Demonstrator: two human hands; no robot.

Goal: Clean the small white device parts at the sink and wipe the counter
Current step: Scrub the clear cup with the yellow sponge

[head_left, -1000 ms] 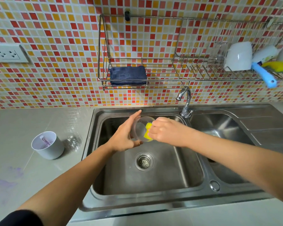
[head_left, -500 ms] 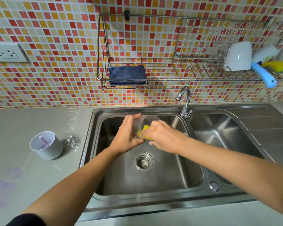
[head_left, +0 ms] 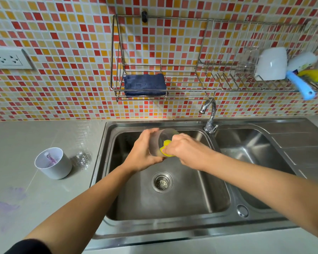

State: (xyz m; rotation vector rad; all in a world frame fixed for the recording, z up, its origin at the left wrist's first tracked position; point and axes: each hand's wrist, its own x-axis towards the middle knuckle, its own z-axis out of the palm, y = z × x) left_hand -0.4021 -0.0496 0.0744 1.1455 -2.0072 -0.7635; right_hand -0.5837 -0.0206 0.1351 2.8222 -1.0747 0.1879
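Most sponge (head_left: 166, 145) behind hands (head_left: 187, 151) and cup (head_left: 159, 141)

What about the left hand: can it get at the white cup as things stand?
Probably yes, once freed. The left hand holds a clear cup over the sink; the white cup stands on the counter to its left, nothing between them.

**Clear cup and sponge over the left basin**

Our left hand (head_left: 141, 153) grips a translucent cup (head_left: 159, 139) tipped on its side above the sink's (head_left: 173, 226) left basin. Our right hand (head_left: 185, 151) holds a yellow sponge (head_left: 166, 146) at its mouth. A white cylindrical part (head_left: 53, 165) stands on the counter (head_left: 26, 136) near the sink's left edge. Purple stains (head_left: 6, 208) mark the counter's near left corner.
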